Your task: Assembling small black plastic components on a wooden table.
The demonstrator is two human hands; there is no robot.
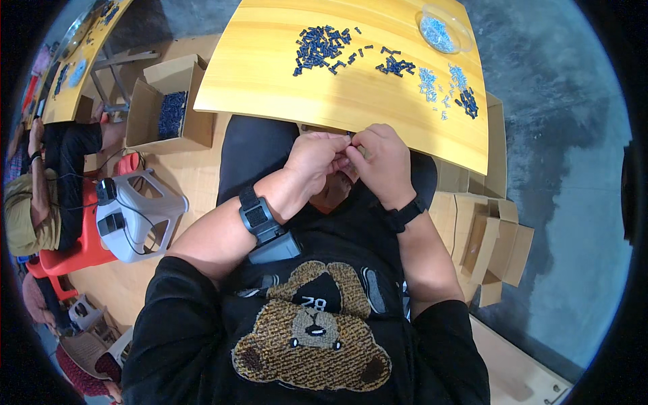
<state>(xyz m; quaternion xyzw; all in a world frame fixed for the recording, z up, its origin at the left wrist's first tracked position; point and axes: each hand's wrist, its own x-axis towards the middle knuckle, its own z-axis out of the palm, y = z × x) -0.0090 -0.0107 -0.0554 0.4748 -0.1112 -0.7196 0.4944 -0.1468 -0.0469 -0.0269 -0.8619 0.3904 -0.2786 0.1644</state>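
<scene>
My left hand point(316, 156) and my right hand point(383, 160) meet just off the near edge of the yellow table point(270, 94). Fingers and thumbs of both are pinched together, tip to tip. Between the fingertips shows a speck of a small dark part point(349, 135); the fingers cover most of it. What else the right fingers pinch, if anything, is hidden. On the table beyond lie a big pile of small black plastic parts point(317, 48) and a smaller black group point(397, 65). Right of these are small pale-blue pieces point(428, 84).
A clear round tub point(437, 32) of pale-blue pieces stands at the far right, and another black cluster point(467, 103) lies near the right edge. Cardboard boxes point(177, 128) flank the table. At left are a grey stool point(138, 219) and a seated person point(40, 196).
</scene>
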